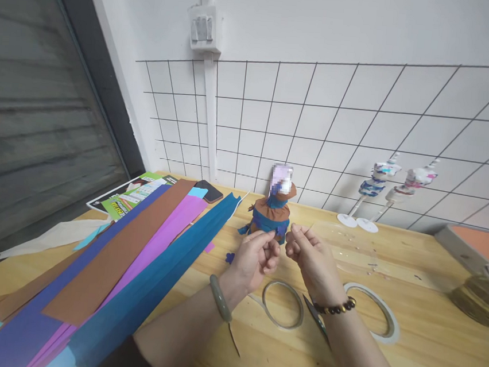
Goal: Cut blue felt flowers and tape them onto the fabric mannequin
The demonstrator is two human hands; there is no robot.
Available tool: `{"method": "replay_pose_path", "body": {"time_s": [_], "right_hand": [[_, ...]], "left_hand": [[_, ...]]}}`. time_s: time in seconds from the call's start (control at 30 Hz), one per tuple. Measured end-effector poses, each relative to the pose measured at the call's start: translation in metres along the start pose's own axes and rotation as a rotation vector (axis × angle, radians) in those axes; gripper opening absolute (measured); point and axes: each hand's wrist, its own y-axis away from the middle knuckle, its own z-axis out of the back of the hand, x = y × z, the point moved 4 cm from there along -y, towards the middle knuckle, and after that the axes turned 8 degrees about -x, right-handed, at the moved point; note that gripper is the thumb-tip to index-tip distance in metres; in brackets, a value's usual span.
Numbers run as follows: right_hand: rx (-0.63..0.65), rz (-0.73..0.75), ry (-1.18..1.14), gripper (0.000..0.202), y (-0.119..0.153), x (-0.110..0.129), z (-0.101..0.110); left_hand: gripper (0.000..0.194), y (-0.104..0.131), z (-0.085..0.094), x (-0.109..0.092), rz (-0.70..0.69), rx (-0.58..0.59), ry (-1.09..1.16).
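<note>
A wooden worktop [404,360] carries long paper strips fanned out on the left: a teal strip [160,291], a purple strip [171,225], a brown strip [121,252] and a dark blue strip [40,325]. Behind them lie printed leaflets [128,195] and a dark phone [210,191]. Two tape rings [283,304] [377,311] lie flat near the front. Two small figures on white stands [371,187] [403,190] stand by the wire grid [363,120] on the wall. A switch box [204,28] sits above.
</note>
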Motion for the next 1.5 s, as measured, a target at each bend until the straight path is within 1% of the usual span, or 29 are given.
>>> {"method": "replay_pose_path", "body": {"time_s": [0.13,0.37,0.53,0.63,0.77,1.07,1.3,1.4,1.5], "right_hand": [[-0.015,-0.024,-0.032,0.03,0.001,0.001,0.0],[-0.019,-0.042,-0.05,0.03,0.0,0.0,0.0],[-0.018,-0.038,-0.061,0.028,-0.001,-0.002,0.002],[-0.019,-0.038,-0.061,0.028,-0.001,-0.003,0.002],[-0.026,-0.041,-0.055,0.026,-0.002,-0.003,0.003],[-0.059,-0.021,-0.048,0.026,-0.005,-0.003,0.009],[-0.096,0.051,-0.013,0.027,-0.006,0.003,0.01],[-0.124,0.102,0.024,0.026,-0.005,0.006,0.012],[-0.18,0.173,0.074,0.024,-0.004,0.011,0.019]], "left_hand": [[0.026,-0.001,0.002,0.001,0.005,-0.005,-0.015],[0.019,-0.002,0.003,0.003,-0.015,-0.015,-0.112],[0.026,0.0,0.001,0.002,-0.079,-0.025,-0.244],[0.028,-0.001,0.003,0.001,-0.089,-0.078,-0.281],[0.028,-0.004,0.007,0.002,-0.068,-0.15,-0.277],[0.018,0.0,0.005,0.004,-0.01,-0.139,-0.254],[0.025,0.0,0.005,0.007,-0.001,-0.114,-0.229],[0.027,0.006,0.002,0.017,0.013,-0.098,-0.243],[0.029,0.018,-0.007,0.033,0.062,-0.007,-0.314]]}}
